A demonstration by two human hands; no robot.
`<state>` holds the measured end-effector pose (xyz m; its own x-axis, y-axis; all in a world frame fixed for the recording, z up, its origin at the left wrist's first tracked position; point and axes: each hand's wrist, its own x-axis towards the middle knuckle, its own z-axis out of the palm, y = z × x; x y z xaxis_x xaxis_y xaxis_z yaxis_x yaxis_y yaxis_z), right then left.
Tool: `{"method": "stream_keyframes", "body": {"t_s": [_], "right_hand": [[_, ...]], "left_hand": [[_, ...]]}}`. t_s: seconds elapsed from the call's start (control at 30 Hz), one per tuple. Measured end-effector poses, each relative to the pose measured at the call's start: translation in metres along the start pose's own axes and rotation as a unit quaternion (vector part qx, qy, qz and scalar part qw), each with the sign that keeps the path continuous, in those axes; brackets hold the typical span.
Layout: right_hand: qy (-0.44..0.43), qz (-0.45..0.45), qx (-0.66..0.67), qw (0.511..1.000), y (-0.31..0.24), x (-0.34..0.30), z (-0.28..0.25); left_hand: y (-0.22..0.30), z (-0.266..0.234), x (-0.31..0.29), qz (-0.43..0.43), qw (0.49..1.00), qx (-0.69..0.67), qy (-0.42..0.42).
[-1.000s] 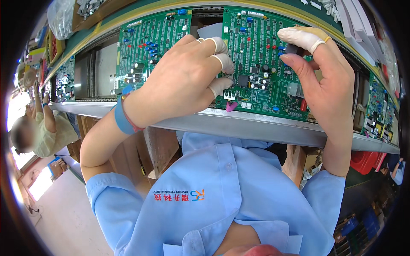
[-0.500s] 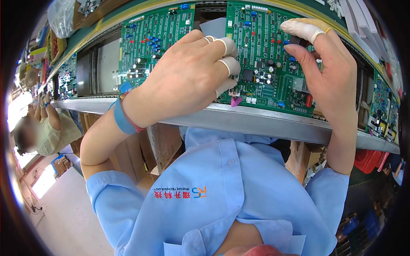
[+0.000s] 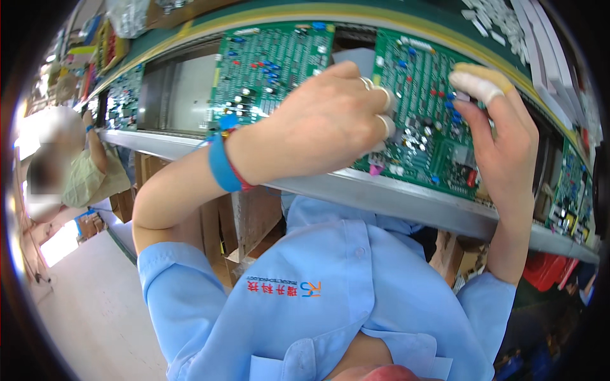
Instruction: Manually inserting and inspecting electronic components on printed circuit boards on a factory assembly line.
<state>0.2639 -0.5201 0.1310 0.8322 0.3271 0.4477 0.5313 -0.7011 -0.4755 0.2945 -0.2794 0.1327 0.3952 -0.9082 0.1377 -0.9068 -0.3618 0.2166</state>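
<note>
Green printed circuit board (image 3: 422, 95) lies component side up on the conveyor, behind the front metal rail (image 3: 381, 187). The left hand (image 3: 318, 124) is over the board's left edge, fingers curled downward; the fingertips are hidden, so its grip cannot be determined. The right hand (image 3: 505, 124) is at the board's right side, thumb and index finger narrowly separated; blur prevents confirming whether a component sits between them. White finger cots (image 3: 480, 87) cover fingers of both hands. A blue wrist strap (image 3: 223, 168) encircles the left wrist. A pink piece (image 3: 375, 170) is at the board's near edge. A second circuit board (image 3: 273, 73) lies to the left.
</note>
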Motion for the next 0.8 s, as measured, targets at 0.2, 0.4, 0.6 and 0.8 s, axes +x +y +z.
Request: {"method": "stream_keyframes", "body": {"t_s": [0.2, 0.4, 0.6, 0.8], "right_hand": [[0.002, 0.066, 0.044, 0.997, -0.010, 0.001, -0.001], [-0.005, 0.097, 0.056, 0.994, -0.010, 0.002, -0.001], [-0.017, 0.101, 0.035, 0.994, -0.009, 0.006, 0.002], [-0.030, 0.092, 0.079, 0.992, -0.011, 0.012, 0.009]], "left_hand": [[0.004, 0.009, -0.004, -0.010, 0.999, 0.050, 0.008], [-0.034, -0.019, -0.002, -0.076, 0.992, 0.009, 0.103], [-0.177, -0.084, -0.045, -0.401, 0.866, 0.206, 0.216], [-0.310, -0.103, -0.113, -0.063, 0.985, 0.158, 0.010]]}}
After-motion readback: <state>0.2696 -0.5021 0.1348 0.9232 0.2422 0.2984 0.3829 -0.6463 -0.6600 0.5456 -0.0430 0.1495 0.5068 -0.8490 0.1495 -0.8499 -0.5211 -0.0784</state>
